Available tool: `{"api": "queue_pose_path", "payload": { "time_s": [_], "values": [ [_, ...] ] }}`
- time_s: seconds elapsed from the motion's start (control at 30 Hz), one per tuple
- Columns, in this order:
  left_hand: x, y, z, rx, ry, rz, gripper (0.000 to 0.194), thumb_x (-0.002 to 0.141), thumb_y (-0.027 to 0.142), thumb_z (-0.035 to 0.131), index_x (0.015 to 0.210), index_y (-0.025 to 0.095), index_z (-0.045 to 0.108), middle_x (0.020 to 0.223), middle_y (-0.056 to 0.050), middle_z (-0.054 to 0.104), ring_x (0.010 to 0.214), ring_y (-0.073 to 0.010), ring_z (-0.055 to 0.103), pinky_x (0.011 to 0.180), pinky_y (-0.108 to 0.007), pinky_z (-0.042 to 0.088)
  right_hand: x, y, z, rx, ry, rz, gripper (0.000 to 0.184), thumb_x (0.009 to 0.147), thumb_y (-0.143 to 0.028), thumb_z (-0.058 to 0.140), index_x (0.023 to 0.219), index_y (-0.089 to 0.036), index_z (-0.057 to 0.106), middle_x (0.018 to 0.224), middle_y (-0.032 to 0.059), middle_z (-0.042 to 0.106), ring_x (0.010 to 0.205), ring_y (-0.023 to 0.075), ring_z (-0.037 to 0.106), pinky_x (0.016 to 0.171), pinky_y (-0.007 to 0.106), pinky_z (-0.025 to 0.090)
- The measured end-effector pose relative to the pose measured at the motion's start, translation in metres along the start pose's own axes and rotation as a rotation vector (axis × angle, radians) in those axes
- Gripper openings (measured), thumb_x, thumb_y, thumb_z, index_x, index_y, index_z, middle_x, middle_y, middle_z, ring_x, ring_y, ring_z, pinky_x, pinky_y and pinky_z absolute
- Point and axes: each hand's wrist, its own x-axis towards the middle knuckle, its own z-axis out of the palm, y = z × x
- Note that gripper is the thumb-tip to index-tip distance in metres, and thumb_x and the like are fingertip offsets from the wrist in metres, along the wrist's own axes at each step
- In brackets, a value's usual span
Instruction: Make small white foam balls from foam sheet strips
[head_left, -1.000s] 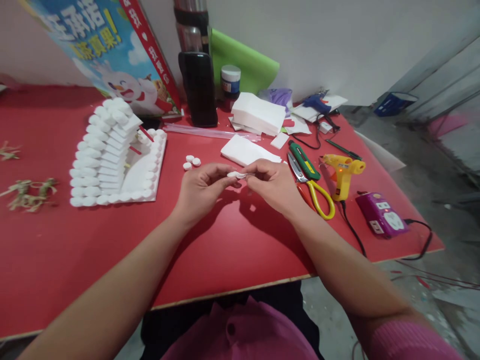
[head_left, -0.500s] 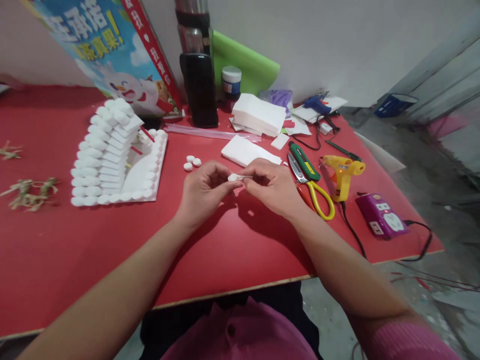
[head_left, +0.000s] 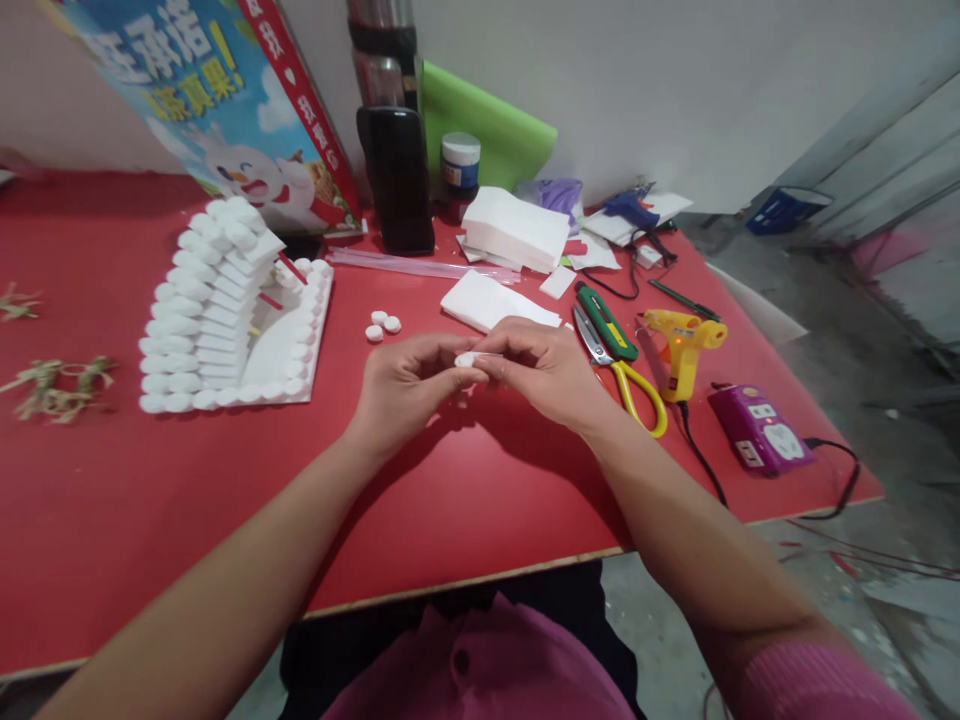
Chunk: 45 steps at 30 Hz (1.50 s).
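Between my two hands is a small white paper roll (head_left: 466,359), pinched at the fingertips above the red table. My left hand (head_left: 411,385) is closed on its left side with thumb and forefinger. From the other side my right hand (head_left: 536,372) grips it, its fingers hiding much of the piece. Several finished white rolls (head_left: 383,325) lie just beyond my left hand. Farther left stands a white model (head_left: 191,310) built of similar rolls and stacked folded strips on a flat base. A folded white paper sheet (head_left: 487,300) lies behind my hands.
To the right lie scissors (head_left: 634,395), a green utility knife (head_left: 604,318), a yellow glue gun (head_left: 681,350) and a purple power box (head_left: 761,430) with a cord. A phone (head_left: 395,180) leans at the back near stacked white paper (head_left: 517,228). Dried straw pieces (head_left: 64,385) lie far left.
My right fingers have moved left and closed over the loose end of the white piece, which stuck out between my hands before. Nothing on the table has moved.
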Motion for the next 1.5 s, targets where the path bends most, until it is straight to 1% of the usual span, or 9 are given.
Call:
{"api": "queue_pose_path", "payload": {
  "time_s": [0.07, 0.17, 0.33, 0.53, 0.67, 0.87, 1.07, 1.37, 1.5],
  "values": [
    [-0.0021, -0.0001, 0.0009, 0.012, 0.015, -0.015, 0.02, 0.082, 0.033, 0.084, 0.095, 0.018, 0.081, 0.07, -0.003, 0.076, 0.05, -0.0155, 0.066, 0.046, -0.027, 0.054, 0.0, 0.0, 0.0021, 0.041, 0.001, 0.04, 0.02, 0.092, -0.036, 0.074, 0.079, -0.021, 0.075, 0.085, 0.0023, 0.071, 0.071, 0.0147, 0.065, 0.071, 0.032, 0.053],
    [-0.0028, 0.0009, 0.0029, 0.017, 0.018, -0.049, 0.022, 0.086, 0.032, 0.08, 0.103, 0.019, 0.083, 0.064, -0.001, 0.073, 0.047, -0.0152, 0.064, 0.042, -0.025, 0.053, 0.0007, 0.0026, 0.0058, 0.05, 0.056, 0.096, 0.022, 0.091, -0.038, 0.075, 0.077, -0.02, 0.075, 0.081, 0.0022, 0.071, 0.068, 0.014, 0.064, 0.07, 0.031, 0.053],
    [0.0003, 0.0045, 0.0057, 0.011, -0.078, -0.076, 0.028, 0.093, 0.033, 0.07, 0.115, 0.018, 0.082, 0.074, -0.002, 0.075, 0.057, -0.0186, 0.073, 0.054, -0.03, 0.063, 0.0034, 0.0074, 0.0066, 0.095, 0.102, 0.223, 0.029, 0.083, -0.047, 0.082, 0.082, -0.018, 0.077, 0.077, 0.0033, 0.074, 0.066, 0.0153, 0.066, 0.067, 0.032, 0.054],
    [-0.0003, -0.0014, 0.0044, 0.036, -0.043, -0.099, 0.024, 0.092, 0.035, 0.074, 0.105, 0.017, 0.083, 0.087, -0.007, 0.081, 0.074, -0.022, 0.077, 0.07, -0.033, 0.066, 0.0037, 0.0073, 0.0012, 0.056, 0.083, 0.316, 0.03, 0.081, -0.044, 0.084, 0.081, -0.016, 0.075, 0.066, 0.0029, 0.073, 0.056, 0.0149, 0.066, 0.057, 0.029, 0.053],
    [0.0011, -0.0035, 0.0018, 0.004, -0.03, -0.126, 0.025, 0.087, 0.038, 0.08, 0.103, 0.019, 0.084, 0.095, -0.009, 0.083, 0.085, -0.0253, 0.078, 0.076, -0.035, 0.064, 0.0022, 0.0075, 0.0007, 0.068, 0.029, 0.295, 0.019, 0.088, -0.036, 0.076, 0.09, -0.017, 0.074, 0.066, 0.0017, 0.073, 0.057, 0.016, 0.07, 0.06, 0.03, 0.057],
    [0.0039, 0.002, 0.0024, -0.029, 0.023, -0.131, 0.025, 0.074, 0.037, 0.091, 0.088, 0.018, 0.084, 0.082, -0.008, 0.082, 0.072, -0.022, 0.074, 0.066, -0.032, 0.061, 0.0006, 0.0054, 0.0023, -0.059, 0.044, 0.218, 0.011, 0.091, -0.028, 0.07, 0.085, -0.019, 0.071, 0.062, -0.001, 0.07, 0.052, 0.0141, 0.065, 0.056, 0.028, 0.051],
    [0.003, 0.0041, 0.0027, -0.08, 0.038, -0.203, 0.027, 0.073, 0.038, 0.092, 0.089, 0.017, 0.083, 0.078, -0.008, 0.08, 0.068, -0.0215, 0.074, 0.063, -0.033, 0.062, -0.0016, 0.0037, 0.0038, -0.101, 0.043, 0.142, 0.012, 0.093, -0.03, 0.068, 0.087, -0.02, 0.071, 0.066, -0.0001, 0.072, 0.056, 0.0146, 0.065, 0.057, 0.029, 0.049],
    [0.0051, 0.0025, -0.001, -0.065, 0.026, -0.137, 0.024, 0.074, 0.032, 0.091, 0.094, 0.02, 0.086, 0.091, -0.008, 0.084, 0.085, -0.0265, 0.078, 0.079, -0.039, 0.064, -0.002, 0.0015, 0.0075, -0.034, 0.028, 0.164, 0.015, 0.092, -0.032, 0.068, 0.083, -0.02, 0.07, 0.062, -0.0014, 0.069, 0.051, 0.0129, 0.062, 0.053, 0.027, 0.049],
    [0.0048, 0.0001, -0.0004, -0.08, 0.068, -0.158, 0.024, 0.075, 0.035, 0.091, 0.091, 0.019, 0.085, 0.086, -0.008, 0.083, 0.076, -0.0245, 0.077, 0.071, -0.037, 0.065, -0.0023, -0.0004, 0.0085, 0.067, 0.016, 0.212, 0.015, 0.089, -0.034, 0.072, 0.089, -0.019, 0.07, 0.064, -0.0013, 0.069, 0.052, 0.013, 0.063, 0.051, 0.026, 0.051]
  ]
}}
